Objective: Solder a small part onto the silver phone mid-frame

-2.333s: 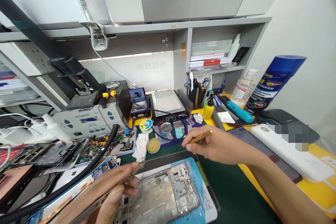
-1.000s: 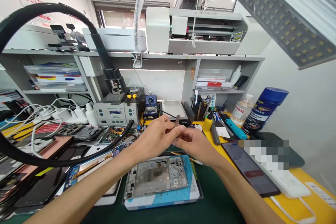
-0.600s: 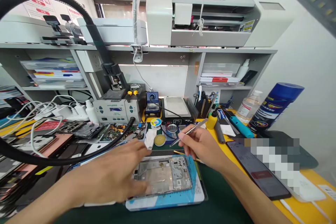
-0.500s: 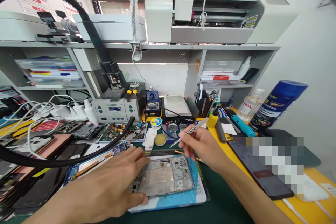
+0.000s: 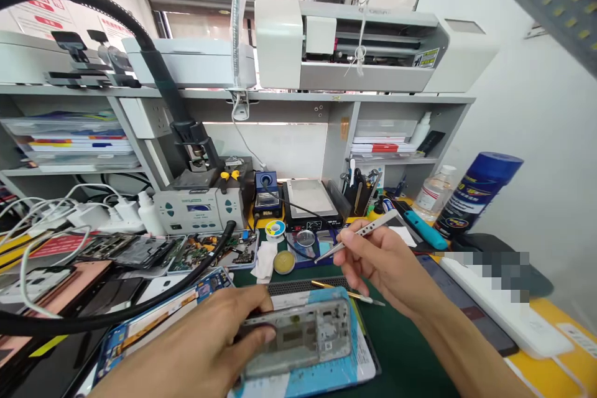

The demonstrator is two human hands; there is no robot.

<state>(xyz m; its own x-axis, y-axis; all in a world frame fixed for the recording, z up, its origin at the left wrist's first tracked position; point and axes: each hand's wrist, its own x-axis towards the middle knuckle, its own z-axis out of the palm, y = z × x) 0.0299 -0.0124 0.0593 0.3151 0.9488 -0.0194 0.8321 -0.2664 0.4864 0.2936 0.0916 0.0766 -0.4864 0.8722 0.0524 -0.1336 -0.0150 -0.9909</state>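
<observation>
My left hand [image 5: 212,342] grips the left end of a silver phone frame [image 5: 303,339] and tilts it up off a blue and white pad [image 5: 345,373]. Thumb and fingers are closed round the frame's edge. My right hand [image 5: 387,264] hovers just behind and to the right of the frame, pinched on metal tweezers [image 5: 357,235] whose tips point left and down. A thin gold tool [image 5: 347,292] lies on the green mat [image 5: 396,348] between my hands.
A hot-air station [image 5: 198,208], a blue soldering stand [image 5: 265,193] and a black heating plate [image 5: 310,199] line the back. Phone boards and screens [image 5: 140,249] crowd the left under a black hose [image 5: 140,308]. A blue spray can [image 5: 480,193], a dark phone and a white power strip [image 5: 499,298] lie right.
My right hand put down the gold tool and took the tweezers from my left hand. My left hand came down onto the phone frame, gripped it and lifted its edge off the pad.
</observation>
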